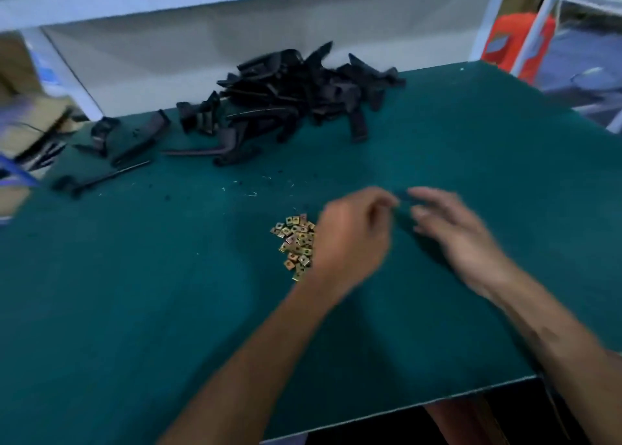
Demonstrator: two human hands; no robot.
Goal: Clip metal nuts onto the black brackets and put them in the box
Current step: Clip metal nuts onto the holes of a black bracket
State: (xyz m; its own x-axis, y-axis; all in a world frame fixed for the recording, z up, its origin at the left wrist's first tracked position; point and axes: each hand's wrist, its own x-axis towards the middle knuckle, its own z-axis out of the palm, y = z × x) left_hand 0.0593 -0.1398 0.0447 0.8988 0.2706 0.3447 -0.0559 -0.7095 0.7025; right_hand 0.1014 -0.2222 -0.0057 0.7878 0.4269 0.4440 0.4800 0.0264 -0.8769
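Our green desk [134,293] carries black brackets [296,94] far off and metal nuts [294,242] near. Our left hand [350,239] curls blurred, grip unclear; our right hand [461,232] lies relaxed.

Tabletop [471,148] is covered in dark green matting, its near edge showing at lower right. A large heap of black brackets [296,91] lies at the far centre. Several loose brackets [128,141] lie scattered to the left of the heap. A small pile of brass-coloured metal nuts [294,242] lies near centre. Fine dark specks and pale slivers of debris [252,189] lie between the nuts and the heap.
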